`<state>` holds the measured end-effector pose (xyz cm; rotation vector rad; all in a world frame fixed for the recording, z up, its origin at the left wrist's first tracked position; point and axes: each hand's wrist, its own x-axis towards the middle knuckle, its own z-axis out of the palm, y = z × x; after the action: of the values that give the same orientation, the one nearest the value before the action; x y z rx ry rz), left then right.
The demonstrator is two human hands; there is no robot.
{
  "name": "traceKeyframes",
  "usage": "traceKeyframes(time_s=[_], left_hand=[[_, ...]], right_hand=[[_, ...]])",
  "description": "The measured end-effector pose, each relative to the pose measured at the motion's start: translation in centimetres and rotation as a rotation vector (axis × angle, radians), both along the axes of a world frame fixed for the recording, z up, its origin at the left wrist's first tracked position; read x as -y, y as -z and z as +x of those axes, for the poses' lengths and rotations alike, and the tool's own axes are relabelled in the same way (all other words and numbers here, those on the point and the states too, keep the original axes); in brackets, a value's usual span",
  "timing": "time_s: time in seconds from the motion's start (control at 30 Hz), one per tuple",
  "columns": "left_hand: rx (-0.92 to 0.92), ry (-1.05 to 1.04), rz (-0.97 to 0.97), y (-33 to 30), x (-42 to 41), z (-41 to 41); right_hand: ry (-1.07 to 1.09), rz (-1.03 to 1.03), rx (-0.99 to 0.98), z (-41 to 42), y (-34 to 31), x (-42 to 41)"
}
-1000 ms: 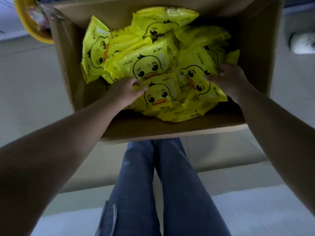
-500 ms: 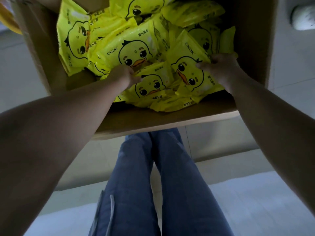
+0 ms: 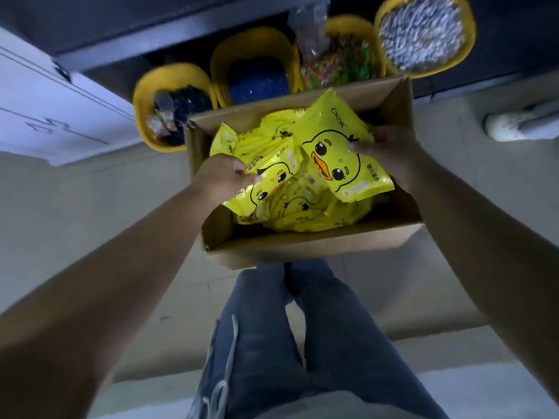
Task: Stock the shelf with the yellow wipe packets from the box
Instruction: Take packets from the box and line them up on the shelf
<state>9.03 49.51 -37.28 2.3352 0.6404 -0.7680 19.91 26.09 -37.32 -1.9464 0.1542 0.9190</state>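
Note:
An open cardboard box (image 3: 302, 246) on the floor holds several yellow wipe packets printed with a duck face. My right hand (image 3: 390, 152) grips one large packet (image 3: 338, 152) by its right edge, lifted and tilted above the pile. My left hand (image 3: 223, 176) pinches a second packet (image 3: 272, 182) at its left edge, raised slightly over the others. More loose packets (image 3: 302, 213) lie beneath both.
Behind the box, a dark low shelf (image 3: 181, 31) carries yellow tubs: one with dark wrapped goods (image 3: 169, 116), one blue-filled (image 3: 257, 77), one with colourful sweets (image 3: 338, 62), one with pale pieces (image 3: 423, 31). A white cabinet (image 3: 39, 110) stands left. A white foot-like base (image 3: 511, 125) sits right. My jeans-clad legs (image 3: 287, 343) are below.
Both hands have closed on packets and lifted them out of the pile. My head has tilted up, bringing the shelf and tubs into view.

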Motion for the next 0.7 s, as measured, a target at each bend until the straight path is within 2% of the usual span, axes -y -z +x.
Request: traceKeyframes(time_s=[0.1,0.2,0.43,0.57,0.7], left_hand=[[0.075,-0.028,0.066,-5.7,-1.1,-0.3],[0.204,-0.062,0.107,-11.5,-1.3,-1.1],[0.361,-0.096,0.232,-21.1,-3.0,-3.1],[0.375,-0.01,0.33,-25.8,-4.5,-3.2],[0.483,0.019,0.377,-29.8,-5.8,-2.5]], right_hand=[[-0.068,0.044,0.12,1.0,-5.3,-0.4],[-0.144,-0.007,0.262,1.4,-11.4,-1.2],[-0.261,0.138,0.468,1.8,-22.3,-2.8],[-0.336,0.176,0.528,2.9,-26.5,-3.6],[-0.321,0.222,0.56,3.9,-30.5,-4.6]])
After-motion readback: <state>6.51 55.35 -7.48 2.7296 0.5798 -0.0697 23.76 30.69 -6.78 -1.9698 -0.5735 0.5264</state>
